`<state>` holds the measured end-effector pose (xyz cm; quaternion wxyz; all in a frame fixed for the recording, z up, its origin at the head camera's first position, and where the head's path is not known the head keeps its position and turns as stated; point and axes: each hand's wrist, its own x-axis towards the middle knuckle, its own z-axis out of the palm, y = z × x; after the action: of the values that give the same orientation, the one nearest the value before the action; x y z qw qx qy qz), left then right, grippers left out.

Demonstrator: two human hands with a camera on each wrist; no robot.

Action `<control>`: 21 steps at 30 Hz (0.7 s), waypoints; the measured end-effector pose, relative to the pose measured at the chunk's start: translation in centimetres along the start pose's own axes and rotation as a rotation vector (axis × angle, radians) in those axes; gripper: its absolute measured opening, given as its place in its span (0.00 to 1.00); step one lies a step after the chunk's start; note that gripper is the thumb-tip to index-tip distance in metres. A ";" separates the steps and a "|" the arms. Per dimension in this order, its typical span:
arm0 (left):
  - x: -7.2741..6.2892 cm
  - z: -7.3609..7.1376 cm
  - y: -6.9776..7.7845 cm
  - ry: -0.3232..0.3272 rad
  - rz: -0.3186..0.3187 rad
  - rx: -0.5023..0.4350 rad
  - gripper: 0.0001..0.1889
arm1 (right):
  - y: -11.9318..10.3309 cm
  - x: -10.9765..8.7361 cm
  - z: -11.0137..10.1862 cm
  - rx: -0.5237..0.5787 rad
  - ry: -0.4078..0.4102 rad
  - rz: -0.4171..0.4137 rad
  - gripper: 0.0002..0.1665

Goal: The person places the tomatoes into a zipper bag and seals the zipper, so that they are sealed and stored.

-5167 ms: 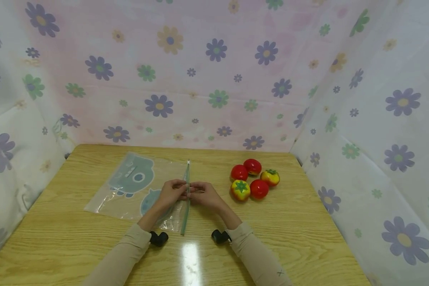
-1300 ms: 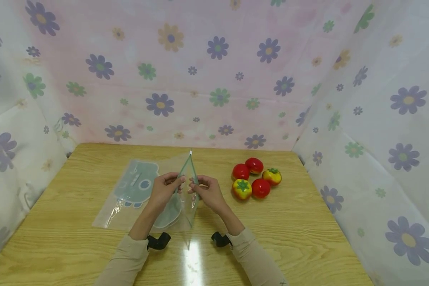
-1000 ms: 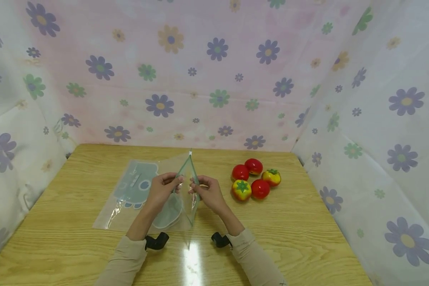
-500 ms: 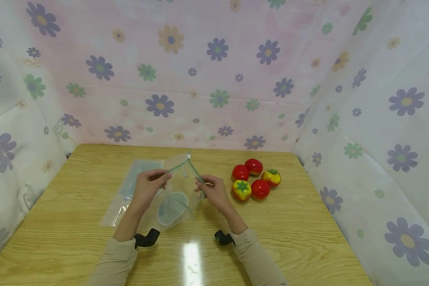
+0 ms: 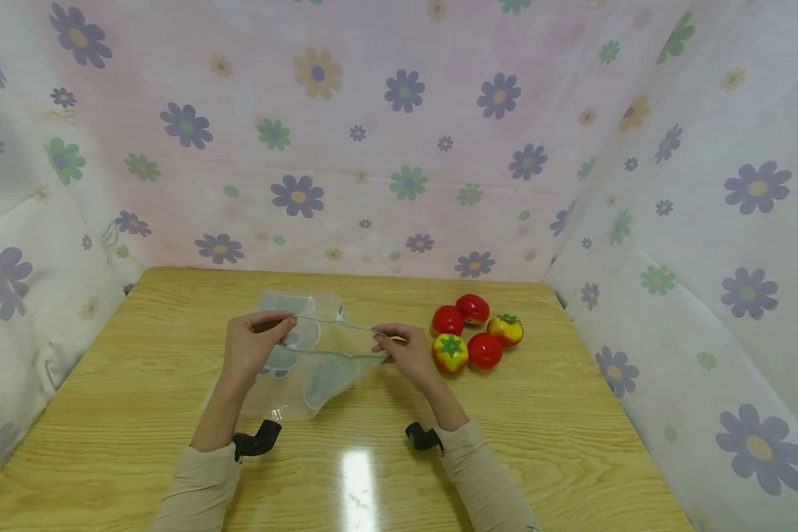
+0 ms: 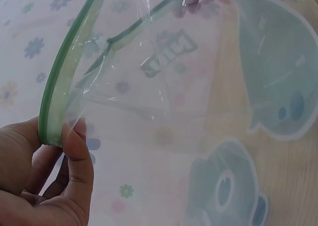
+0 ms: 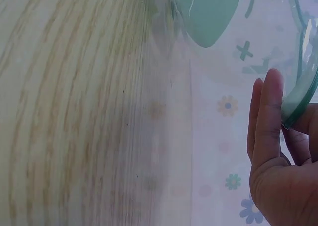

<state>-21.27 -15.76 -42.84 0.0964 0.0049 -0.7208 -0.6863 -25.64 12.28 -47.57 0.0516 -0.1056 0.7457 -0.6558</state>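
Note:
A clear zip bag with pale blue cartoon prints is spread between the two hands, its green-edged mouth gaping wide. My left hand pinches one end of the mouth; in the left wrist view the green zip edge sits between thumb and fingers. My right hand pinches the opposite end, and in the right wrist view the green rim curves into its grip. A white zip slider shows on the far rim. The bag's lower part slopes back over the table.
Right of the right hand lie red tomatoes and yellow-red ones with green leafy tops, clustered on the wooden table. Flowered cloth hangs behind and on both sides. Black camera mounts sit at the wrists.
Both hands have drawn apart, the left one farther to the left. The bag's mouth has gone from a narrow upright slit to a wide sideways gap. The tomatoes have stayed put.

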 end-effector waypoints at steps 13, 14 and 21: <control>-0.1 0.0 -0.9 0.133 0.149 0.192 0.08 | 0.1 0.4 -0.3 -0.052 0.008 -0.003 0.12; 0.0 0.0 -1.0 0.136 0.146 0.202 0.08 | 0.1 0.4 -0.3 -0.055 0.010 -0.003 0.12; -0.5 0.3 -0.2 0.133 0.121 0.211 0.09 | -0.6 0.1 -0.7 -0.066 0.000 0.015 0.12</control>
<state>-20.83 -15.37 -43.09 0.1845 0.0171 -0.7800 -0.5977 -25.81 12.87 -46.85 0.0528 -0.1016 0.7676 -0.6306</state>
